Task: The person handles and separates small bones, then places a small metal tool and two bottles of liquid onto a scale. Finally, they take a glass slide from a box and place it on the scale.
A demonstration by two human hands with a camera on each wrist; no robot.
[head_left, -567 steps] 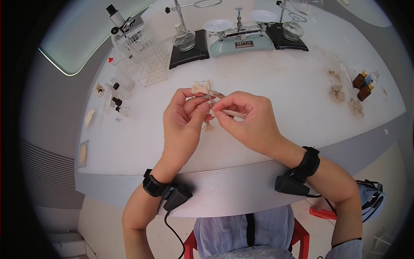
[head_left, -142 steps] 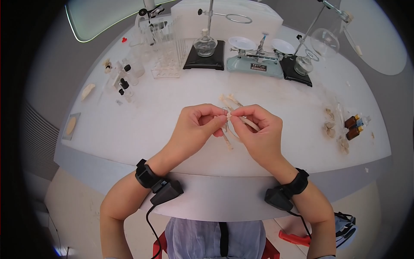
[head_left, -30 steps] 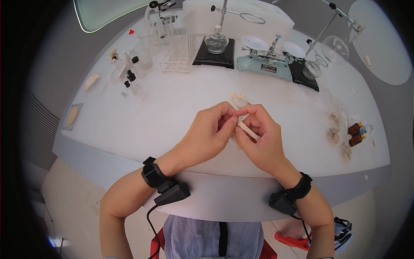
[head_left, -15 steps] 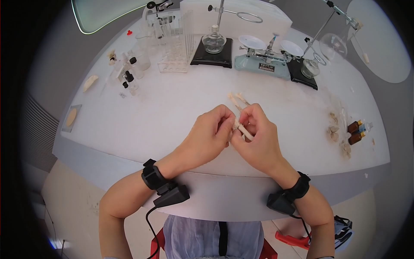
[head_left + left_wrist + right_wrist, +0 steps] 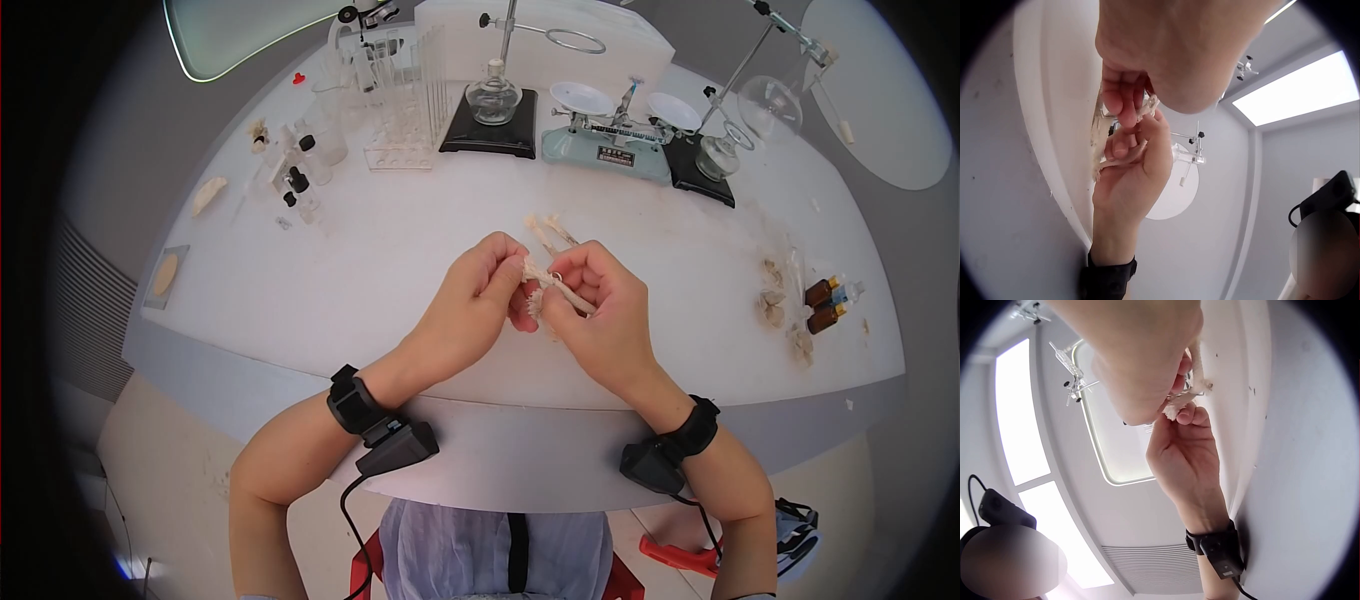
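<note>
One broad white table (image 5: 300, 310) carries the whole spread, with a pale green balance (image 5: 607, 157) at the back and a glass lamp (image 5: 494, 98) on the black base of a stand beside it. Nearer the front, both hands meet over the table, each in a narrow pinch. The left hand (image 5: 458, 308) pinches a pale cord (image 5: 574, 298) near one frayed end (image 5: 530, 268), while the right hand (image 5: 612, 322) grips it farther along, fingers curled round it.

The handling looks partway through, as I judge it: the cord is between the two hands, a loose tuft (image 5: 535, 303) hangs just beside the fingers, and neither hand has let go. What is left is harder to read, though the cord does not look settled. Two more pale strand ends (image 5: 545, 231) show just beyond the fingertips; whether they belong to the same piece, I cannot tell.

Smallest of all, a thin metal ring (image 5: 556, 277) shows at the right fingertips, right by the cord. Whether the cord passes through the ring or only lies against it is hidden by the fingers.
</note>
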